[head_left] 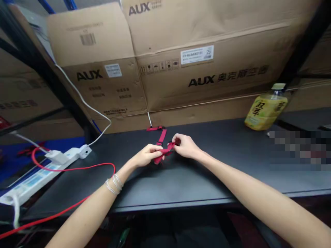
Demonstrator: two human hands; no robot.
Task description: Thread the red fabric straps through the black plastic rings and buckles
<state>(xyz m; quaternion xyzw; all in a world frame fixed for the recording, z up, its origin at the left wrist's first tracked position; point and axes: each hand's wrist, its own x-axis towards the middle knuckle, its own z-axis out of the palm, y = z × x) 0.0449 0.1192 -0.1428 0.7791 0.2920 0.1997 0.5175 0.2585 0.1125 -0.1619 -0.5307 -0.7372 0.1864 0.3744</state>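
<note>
A red webbing strap (162, 135) with black buckles lies partly on the dark tabletop (207, 172), its far end near the cardboard box. My left hand (148, 155) pinches a folded length of it between thumb and fingers. Close on the right, my right hand (184, 146) grips another part of the same strap, near a small black fitting. The strap between my hands is bunched and raised a little toward me. My fingers hide some of the buckle detail.
Large cardboard boxes (165, 86) stand along the back. A yellow drink bottle (266, 108) stands at the right, beside a blurred patch. On the left are a white power strip (38, 174) with a plug, a red cable (77, 168), a white cable (80, 94) and a black shelf post (57, 89).
</note>
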